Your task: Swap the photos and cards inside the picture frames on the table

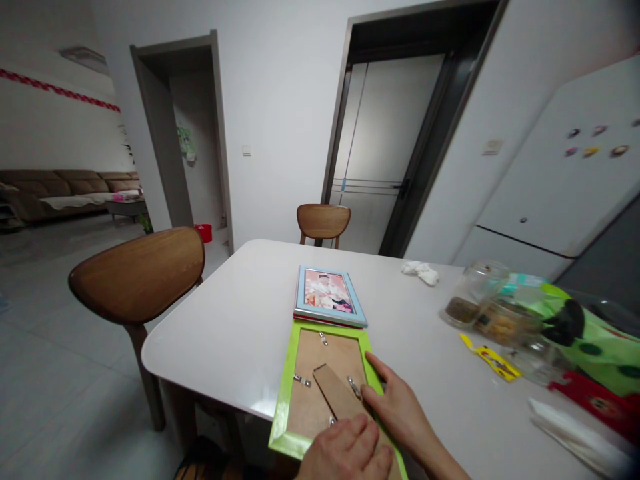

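Basically, a lime-green rectangular picture frame (286, 400) lies face down at the near edge of a glossy white table (215, 340), its brown backing board (307, 417) showing silvery metal clips (323, 339) and a narrow brown stand leg (334, 390). Across the lower backing the left hand (345, 450) is bent, fingers together; what they press or pinch is hidden. The right hand (400, 403) is at the right rail, thumb and forefinger apart, one tip on the backing beside a clip; whether they clamp the rail I cannot tell. Just beyond lies a light-blue picture frame (356, 303), face up. Farther right are a crumpled white tissue (421, 271), clear lidded jars (463, 310) and a flat yellow packet (493, 360). Brown wooden chairs (140, 273) stand around the table.
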Motion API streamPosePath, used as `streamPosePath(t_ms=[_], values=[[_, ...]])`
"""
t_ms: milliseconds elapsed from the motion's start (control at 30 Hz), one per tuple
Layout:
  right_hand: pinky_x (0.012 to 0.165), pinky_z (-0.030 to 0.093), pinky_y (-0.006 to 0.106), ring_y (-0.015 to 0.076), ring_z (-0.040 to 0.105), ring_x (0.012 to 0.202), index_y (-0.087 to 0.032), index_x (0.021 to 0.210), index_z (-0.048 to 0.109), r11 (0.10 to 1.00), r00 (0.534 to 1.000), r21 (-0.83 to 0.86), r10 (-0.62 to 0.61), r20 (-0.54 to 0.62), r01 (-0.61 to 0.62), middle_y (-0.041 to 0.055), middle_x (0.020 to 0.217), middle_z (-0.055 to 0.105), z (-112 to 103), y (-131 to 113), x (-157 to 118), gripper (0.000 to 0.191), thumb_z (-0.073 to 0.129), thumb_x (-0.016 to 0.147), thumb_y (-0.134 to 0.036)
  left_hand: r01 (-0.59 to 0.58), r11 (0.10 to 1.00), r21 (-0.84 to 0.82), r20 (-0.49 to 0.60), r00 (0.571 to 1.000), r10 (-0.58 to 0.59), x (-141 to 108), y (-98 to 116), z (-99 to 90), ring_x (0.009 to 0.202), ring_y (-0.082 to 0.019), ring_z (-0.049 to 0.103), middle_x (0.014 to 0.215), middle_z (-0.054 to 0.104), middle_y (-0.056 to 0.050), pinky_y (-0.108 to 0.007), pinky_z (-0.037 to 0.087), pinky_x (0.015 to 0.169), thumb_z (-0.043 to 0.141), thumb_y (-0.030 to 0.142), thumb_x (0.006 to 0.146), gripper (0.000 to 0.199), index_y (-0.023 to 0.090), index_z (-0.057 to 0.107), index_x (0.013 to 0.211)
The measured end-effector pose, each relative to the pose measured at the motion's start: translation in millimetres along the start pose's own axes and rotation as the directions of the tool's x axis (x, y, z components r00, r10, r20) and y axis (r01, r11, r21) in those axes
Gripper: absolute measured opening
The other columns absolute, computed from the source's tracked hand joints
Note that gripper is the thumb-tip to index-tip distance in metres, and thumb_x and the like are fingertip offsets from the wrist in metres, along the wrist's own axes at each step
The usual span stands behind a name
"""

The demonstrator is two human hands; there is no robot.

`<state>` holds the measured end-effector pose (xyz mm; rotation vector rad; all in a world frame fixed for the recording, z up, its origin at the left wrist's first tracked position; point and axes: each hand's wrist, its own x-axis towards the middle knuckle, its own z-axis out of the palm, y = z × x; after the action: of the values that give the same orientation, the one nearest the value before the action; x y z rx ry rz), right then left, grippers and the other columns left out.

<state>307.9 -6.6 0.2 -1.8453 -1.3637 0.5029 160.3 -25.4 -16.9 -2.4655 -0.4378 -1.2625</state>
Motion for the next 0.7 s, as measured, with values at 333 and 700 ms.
streamPosePath(t_ms=[333, 700], values=[[0.091, 0.035, 0.037, 0.0228, 0.047, 0.100, -0.013, 0.104, 0.055, 0.884, 0.973, -0.413, -0.231, 0.026, 0.221, 0.0123, 0.108, 0.052, 9, 19, 0, 0.041, 0.043, 0.066, -0.021, 0.099, 0.990, -0.102, 0.272, 0.960, -0.068, -10, 9, 6.4, 0.086, -0.017, 0.060, 0.094, 0.066, -0.004, -0.025, 0.050, 0.074, 0.040, 0.016, 0.081, 0.021, 0.016, 0.057, 0.093], [0.075, 0.037, 0.028, 0.0183, 0.050, 0.081, -0.016, 0.086, 0.064, 0.773, 0.918, -0.497, -0.351, 0.183, 0.395, 0.0083, 0.084, 0.060, 30, -36, 38, 0.029, 0.037, 0.079, -0.024, 0.816, 0.577, -0.028, 0.549, 0.495, -0.673, -4, -91, -38.9, 0.119, -0.022, 0.033, 0.130, 0.036, -0.013, -0.033, 0.025, 0.100, 0.052, 0.025, 0.066, 0.057, 0.007, 0.041, 0.119]])
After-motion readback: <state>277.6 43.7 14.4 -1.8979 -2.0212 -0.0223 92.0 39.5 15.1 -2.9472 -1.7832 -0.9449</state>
